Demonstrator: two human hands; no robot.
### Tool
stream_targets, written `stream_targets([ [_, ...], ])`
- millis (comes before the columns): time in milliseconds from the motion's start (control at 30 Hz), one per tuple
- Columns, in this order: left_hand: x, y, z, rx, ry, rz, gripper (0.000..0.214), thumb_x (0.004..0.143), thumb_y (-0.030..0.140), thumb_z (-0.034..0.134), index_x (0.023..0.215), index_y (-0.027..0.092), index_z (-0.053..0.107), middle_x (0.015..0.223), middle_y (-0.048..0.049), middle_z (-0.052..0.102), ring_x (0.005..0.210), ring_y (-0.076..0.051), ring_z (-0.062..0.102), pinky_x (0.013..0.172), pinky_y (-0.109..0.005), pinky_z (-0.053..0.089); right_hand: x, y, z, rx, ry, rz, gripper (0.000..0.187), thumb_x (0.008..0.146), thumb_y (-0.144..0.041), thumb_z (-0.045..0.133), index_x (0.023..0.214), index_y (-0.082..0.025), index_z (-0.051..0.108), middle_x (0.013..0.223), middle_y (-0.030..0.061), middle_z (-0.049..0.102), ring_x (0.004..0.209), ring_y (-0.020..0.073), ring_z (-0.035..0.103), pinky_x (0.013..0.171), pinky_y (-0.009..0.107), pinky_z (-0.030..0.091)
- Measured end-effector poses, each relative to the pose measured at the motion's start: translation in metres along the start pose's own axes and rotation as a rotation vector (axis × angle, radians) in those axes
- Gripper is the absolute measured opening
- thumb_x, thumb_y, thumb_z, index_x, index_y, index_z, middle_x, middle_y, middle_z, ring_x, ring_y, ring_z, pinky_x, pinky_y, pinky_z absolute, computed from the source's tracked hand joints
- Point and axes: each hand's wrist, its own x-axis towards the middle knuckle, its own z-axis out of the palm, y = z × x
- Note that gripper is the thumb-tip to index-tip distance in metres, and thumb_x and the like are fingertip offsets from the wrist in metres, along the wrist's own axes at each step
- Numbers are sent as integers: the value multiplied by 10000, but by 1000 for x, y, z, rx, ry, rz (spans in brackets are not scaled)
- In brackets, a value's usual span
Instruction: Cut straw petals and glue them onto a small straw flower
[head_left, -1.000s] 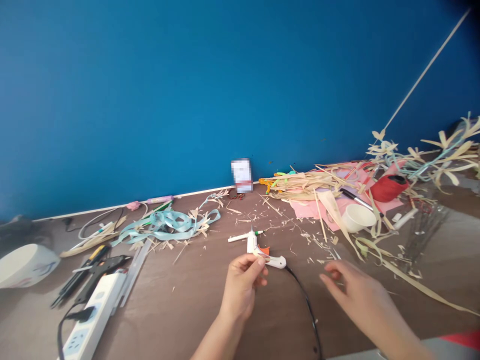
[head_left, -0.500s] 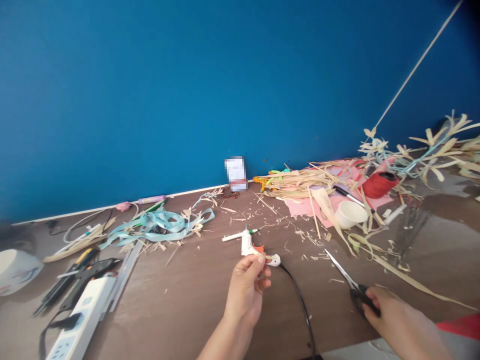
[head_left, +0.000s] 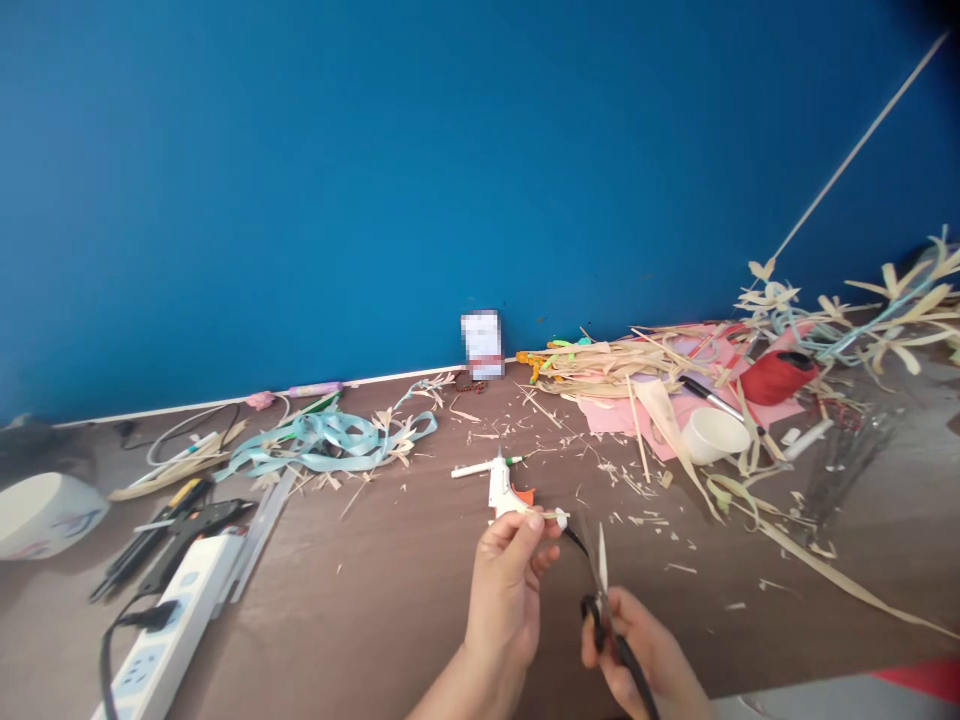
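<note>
Between thumb and fingers, my left hand (head_left: 506,575) pinches a small pale strip (head_left: 552,515), perhaps dried husk; most of it is hidden by the fingers. Just beyond lies a white glue gun (head_left: 502,488) with an orange trigger, its black cord running behind my hands. My right hand (head_left: 645,640) grips black-handled scissors (head_left: 602,575). Their blades are parted and point up and away, a little to the right of the strip without touching it. A white pen-like stick (head_left: 474,469) lies by the glue gun's nozzle.
At left are a power strip (head_left: 169,630), a black glue gun (head_left: 191,540), a white bowl (head_left: 49,515) and blue ribbon (head_left: 315,445). To the right, pale husk strips (head_left: 600,370), a paper cup (head_left: 716,436) and a red thread spool (head_left: 778,377) lie near the blue wall (head_left: 375,200).
My right hand has lifted the scissors from the tabletop at right and brought them left, beside my left hand. The blades have opened. My left hand keeps its pinch. The view has shifted slightly.
</note>
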Motion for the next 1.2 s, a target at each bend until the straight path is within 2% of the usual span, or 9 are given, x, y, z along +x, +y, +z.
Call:
stream_targets([
  [133,-3,0,1,36,-19,16,133,601,220,719,628,136,619,726,-14,620,655,-106,587,537,-177,464,5,-5,10,-11,-27,-25,515,543,-638,616,718,-187,440,594,-11,508,472,71,363,427,189,260],
  [367,-3,-1,1,84,-28,35,131,599,215,717,624,137,615,738,-28,635,672,-136,613,513,-177,452,9,-7,4,-63,13,-17,561,526,-701,580,693,-185,437,549,-20,483,471,78,347,431,199,246],
  [567,-6,-3,3,100,-42,36,118,611,213,710,618,140,617,746,-27,650,690,-151,632,528,-183,457,9,-2,2,-56,19,-4,551,531,-694,583,668,-186,417,515,-44,439,448,67,319,428,194,227],
  [800,-4,-5,4,98,-39,39,128,600,215,716,626,138,617,728,-29,656,682,-151,632,529,-186,459,10,-1,4,-13,59,18,526,520,-667,607,652,-202,400,488,-60,411,417,70,347,402,184,261],
  [1200,-7,-7,8,88,-12,16,164,583,237,724,608,136,598,708,-27,653,674,-144,625,521,-182,453,4,-11,11,-18,116,25,503,555,-663,589,643,-202,407,457,-67,407,389,68,354,403,194,275],
])
